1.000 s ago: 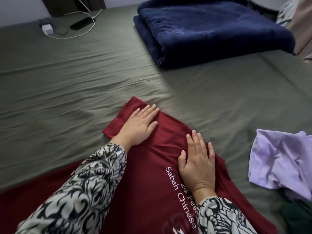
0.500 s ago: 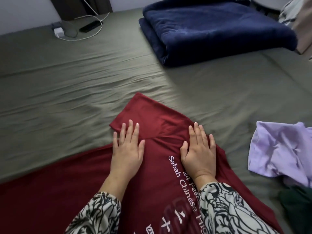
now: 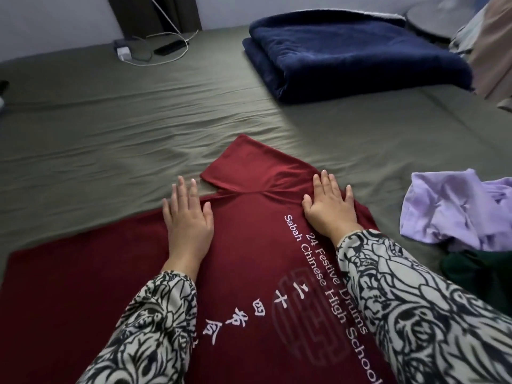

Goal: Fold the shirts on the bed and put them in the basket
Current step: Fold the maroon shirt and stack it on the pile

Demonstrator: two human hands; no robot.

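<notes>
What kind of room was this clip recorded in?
Most likely a bedroom: a bed with an olive sheet, a folded navy blanket on it, and a charger with cable by the wall.

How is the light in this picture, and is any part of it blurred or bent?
Head view: dim, soft light, with a brighter patch on the olive bedsheet beyond the red shirt; the patterned sleeves near the lens are slightly blurred; the wide angle bends the edges, as at the navy blanket.

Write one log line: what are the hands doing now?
step: smoothing | left hand: flat on red shirt | right hand: flat on red shirt | purple shirt: unfolded | basket: unseen
</notes>
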